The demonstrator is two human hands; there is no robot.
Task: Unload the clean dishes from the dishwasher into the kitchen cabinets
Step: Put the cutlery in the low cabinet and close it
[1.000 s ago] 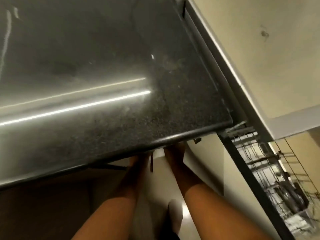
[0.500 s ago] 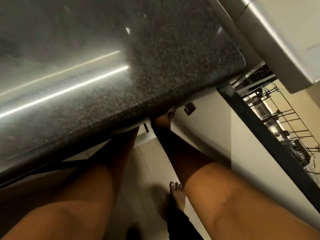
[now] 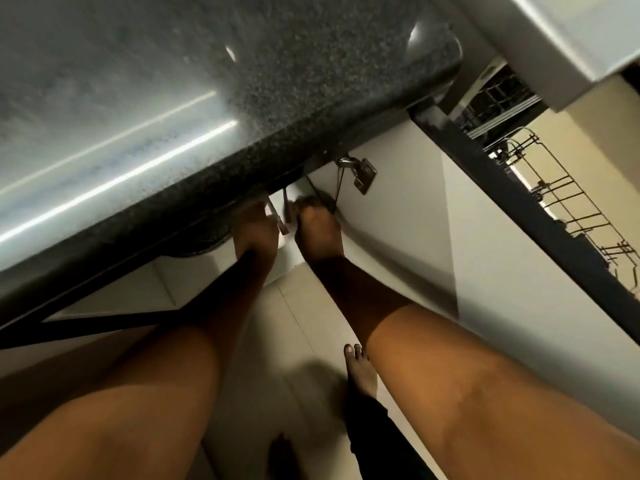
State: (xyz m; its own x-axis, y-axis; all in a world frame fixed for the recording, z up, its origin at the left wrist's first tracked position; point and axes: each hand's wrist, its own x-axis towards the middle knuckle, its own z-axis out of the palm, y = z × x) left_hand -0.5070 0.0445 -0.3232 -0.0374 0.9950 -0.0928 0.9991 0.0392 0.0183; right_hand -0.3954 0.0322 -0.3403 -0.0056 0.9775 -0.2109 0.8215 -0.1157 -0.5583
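Dishwasher sits off to your right, its door edge running as a dark bar down that side, and a wire rack pokes out past it with what looks like dishware inside, too blurred to name. Your two hands are well apart from it, down low under the lip of the dark speckled desk. Your left hand reaches in just below the desk edge, and something thin and pale, a utensil perhaps, shows right beside its fingers; whether those fingers are curled round it I cannot tell. Your right hand is just beside the left, knuckles toward you, its fingers bent forward near the open cabinet door, but what they grip, if anything, is hidden in shadow. A metal hinge is fixed on that door's inner face just above your right hand. To the left, a round dark pan peeks out from under the desk. Your bare foot stands on the pale tiled floor between your forearms.
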